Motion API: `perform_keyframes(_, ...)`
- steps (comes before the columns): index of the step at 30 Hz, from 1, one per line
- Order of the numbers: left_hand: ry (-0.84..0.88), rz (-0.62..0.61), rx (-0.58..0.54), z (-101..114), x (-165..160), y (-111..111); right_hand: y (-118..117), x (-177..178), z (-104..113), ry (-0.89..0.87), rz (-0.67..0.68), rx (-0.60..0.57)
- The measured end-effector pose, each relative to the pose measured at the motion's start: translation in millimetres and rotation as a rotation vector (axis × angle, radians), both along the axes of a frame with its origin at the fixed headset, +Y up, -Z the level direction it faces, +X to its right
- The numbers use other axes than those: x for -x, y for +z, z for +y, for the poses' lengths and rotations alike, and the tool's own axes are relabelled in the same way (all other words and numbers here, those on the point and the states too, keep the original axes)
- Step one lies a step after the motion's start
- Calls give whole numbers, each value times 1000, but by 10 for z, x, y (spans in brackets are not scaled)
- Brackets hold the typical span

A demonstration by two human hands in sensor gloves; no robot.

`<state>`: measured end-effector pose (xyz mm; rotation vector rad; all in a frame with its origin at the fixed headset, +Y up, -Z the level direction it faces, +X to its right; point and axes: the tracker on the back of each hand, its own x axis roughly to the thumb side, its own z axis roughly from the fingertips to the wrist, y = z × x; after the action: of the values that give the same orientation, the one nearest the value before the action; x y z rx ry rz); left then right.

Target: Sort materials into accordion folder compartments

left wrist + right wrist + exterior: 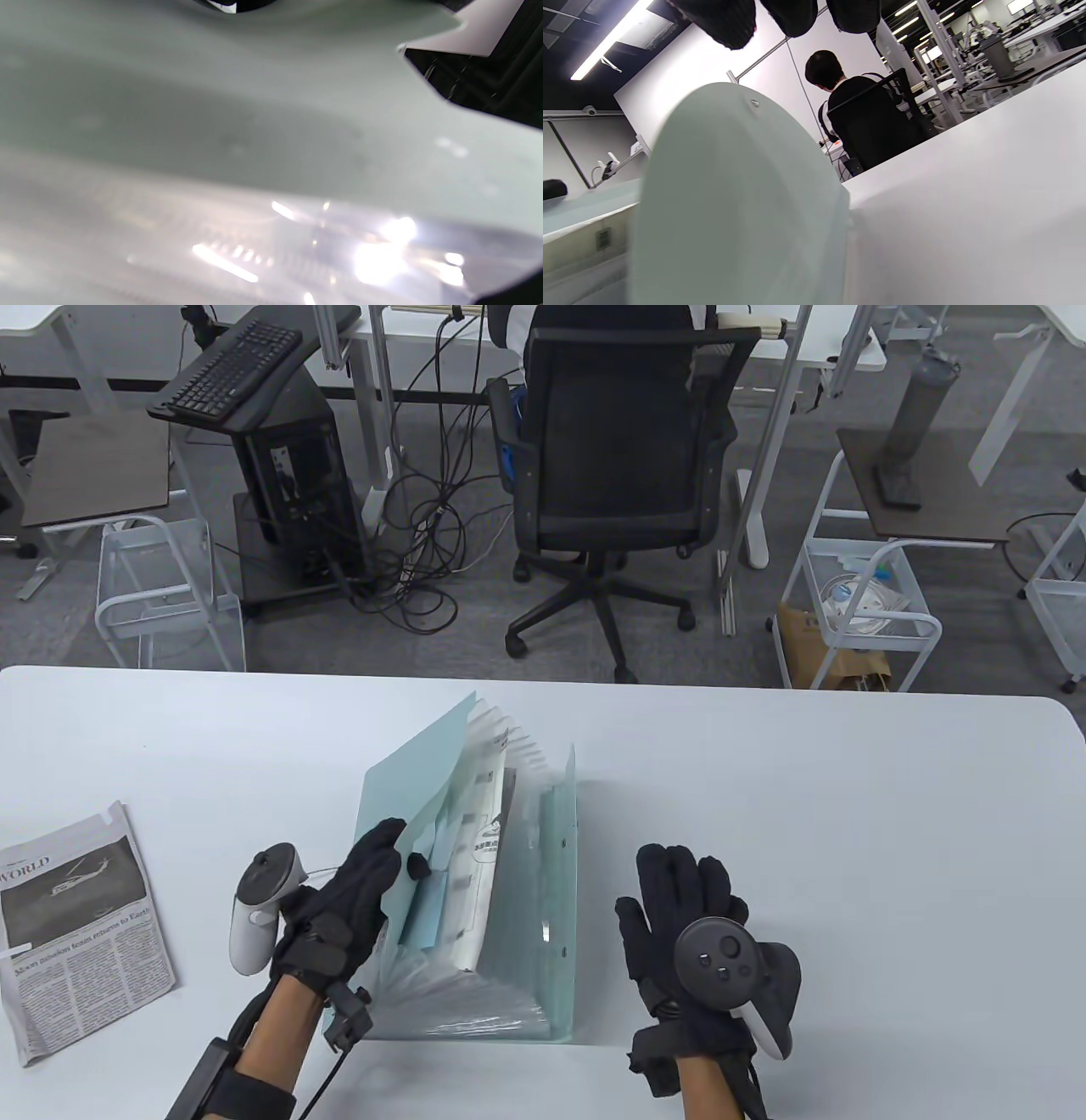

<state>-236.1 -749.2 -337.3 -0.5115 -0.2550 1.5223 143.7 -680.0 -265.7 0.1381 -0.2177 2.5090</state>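
Note:
A pale green accordion folder (556, 899) lies open in the middle of the white table, its pleats fanned out. My left hand (397, 855) pinches the folder's left cover (399, 780), fingers outside and thumb inside, holding it spread. White printed sheets (485, 848) and a blue sheet (427, 909) sit in the compartments. In the left wrist view the cover (254, 106) fills the frame, blurred, with shiny pleats (339, 254) below. My right hand (679, 875) is flat with straight fingers just right of the folder, holding nothing; its fingertips (793, 17) hang above the folder's rounded flap (734, 190).
A folded newspaper (81, 925) lies at the table's left edge. Bare table surface (848, 831) stretches to the right of the folder. Beyond the far edge a person sits in a black office chair (624, 458) among desks, carts and cables.

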Motion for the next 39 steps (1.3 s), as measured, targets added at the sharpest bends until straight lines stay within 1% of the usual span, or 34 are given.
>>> perform_keyframes(6,-229,-47,13,-36,-332,-48,24,-94,-277,21,-27,-5)
perform_keyframes(8,-324,-41,-4,-52,-430,-60,-1,-90,-351,7,-13,21)
perform_keyframes(9,-368,-38,-8,-63,-496,-68,-15,-83,-371,13,3,47)
perform_keyframes(11,-436,-54,-7,-90,-593,-75,-17,-77,-394,35,-10,37)
perform_keyframes(13,-470,-97,13,-136,-678,-89,-7,-64,-411,42,-4,35)
perform_keyframes(16,-522,-122,32,-179,-757,-109,11,-26,-443,77,13,39)
perform_keyframes(20,-613,-121,10,-134,-775,-98,-1,7,-499,105,23,61)
perform_keyframes(22,-646,-69,-19,-73,-751,-42,-10,-1,-524,92,25,75)
perform_keyframes(25,-718,-60,-65,19,-696,49,-10,-16,-541,88,18,80)
perform_keyframes(27,-812,-45,-119,96,-623,94,-5,-7,-535,96,21,80)
perform_keyframes(31,-1038,59,-214,262,-378,160,11,11,-510,114,23,62)
perform_keyframes(34,-1174,124,-229,334,-136,177,16,7,-506,112,22,57)
perform_keyframes(36,-1272,172,-214,367,88,188,16,3,-510,111,20,57)
perform_keyframes(39,-1358,230,-199,378,367,214,16,12,-509,117,22,57)
